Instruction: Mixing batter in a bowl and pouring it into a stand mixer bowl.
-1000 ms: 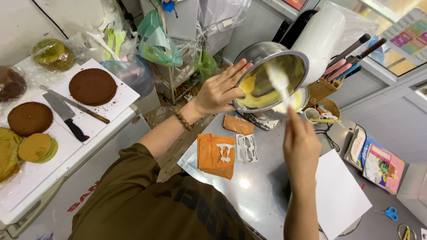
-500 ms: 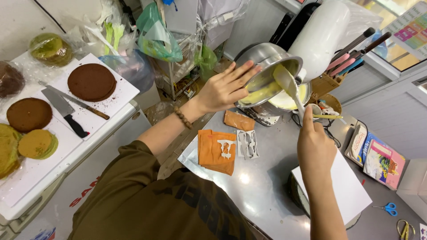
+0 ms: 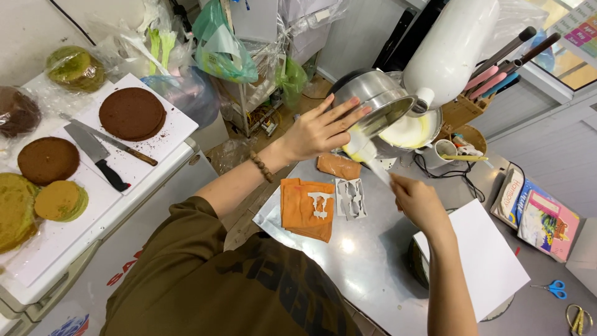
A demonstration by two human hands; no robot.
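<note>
My left hand (image 3: 320, 127) lies flat against the side of a tilted steel mixing bowl (image 3: 373, 102), its mouth turned towards a second bowl of pale yellow batter (image 3: 410, 130) under a white stand mixer (image 3: 451, 50). My right hand (image 3: 416, 199) grips the handle of a white spatula (image 3: 367, 155), whose yellow-smeared blade sits at the tilted bowl's lower rim. A beaded bracelet is on my left wrist.
An orange cloth (image 3: 308, 208), a small orange packet (image 3: 339, 166) and a grey cutter (image 3: 350, 198) lie on the steel table (image 3: 354, 261). White card (image 3: 485, 258), books (image 3: 538, 214), scissors (image 3: 553, 288) are to the right. Left counter holds cake layers (image 3: 132, 113) and knives (image 3: 96, 155).
The bowl has tipped further over the mixer bowl. My right hand has drawn the spatula down and out, from inside the bowl to its lower rim. My left hand shifted along the bowl's side.
</note>
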